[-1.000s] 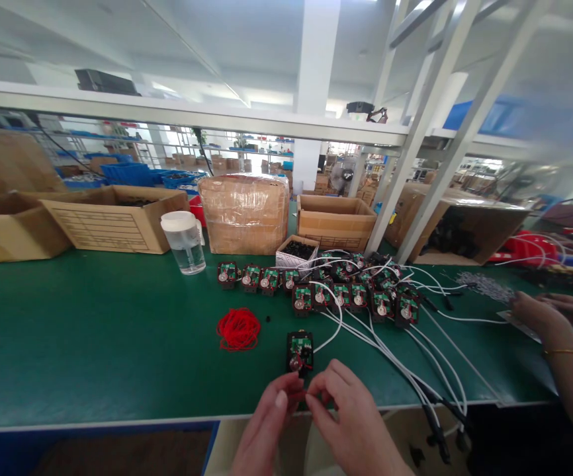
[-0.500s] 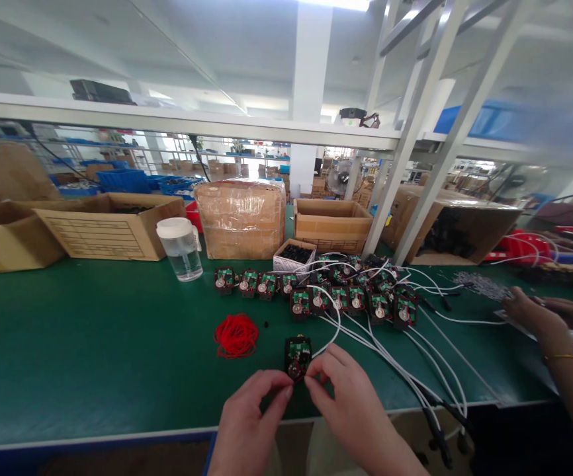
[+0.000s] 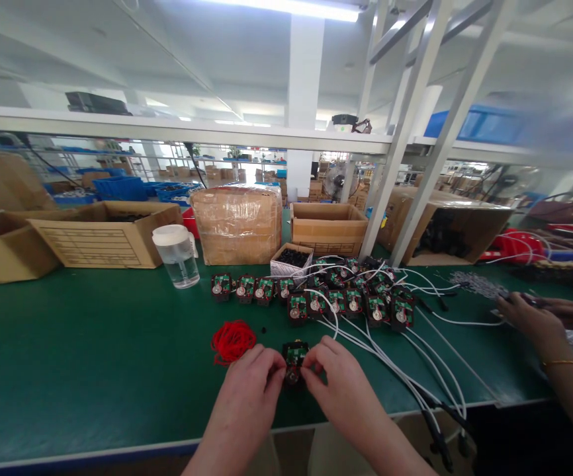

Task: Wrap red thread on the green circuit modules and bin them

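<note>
the fingers (image 3: 275, 371) of the left hand (image 3: 249, 390) are bent in and pinch the left side of a little black part (image 3: 294, 357). the fingers (image 3: 312, 370) of the right hand (image 3: 341, 390) are bent in too and pinch its right side. both hands hold the same part, and their tips almost meet at its near end.

the little black part lies flat on the green tabletop (image 3: 92, 350), close to the front edge. its green board faces up. its long side runs away from the person, so one short end points at the person and the other points at the far boxes. the near end is hidden by the fingertips.

a red coil (image 3: 231, 340) lies just left of the part, near the left hand. a white cable (image 3: 335, 318) curves up just past the right hand. behind it sits a row of more parts (image 3: 346, 301) with many white cables running off to the right and over the front edge.

to the left the tabletop is bare and wide. farther back stand a clear jug (image 3: 176, 256), a wrapped carton (image 3: 237, 221) and a small white box (image 3: 291, 259). far to the right, well apart, is another person's hand (image 3: 525, 317).
</note>
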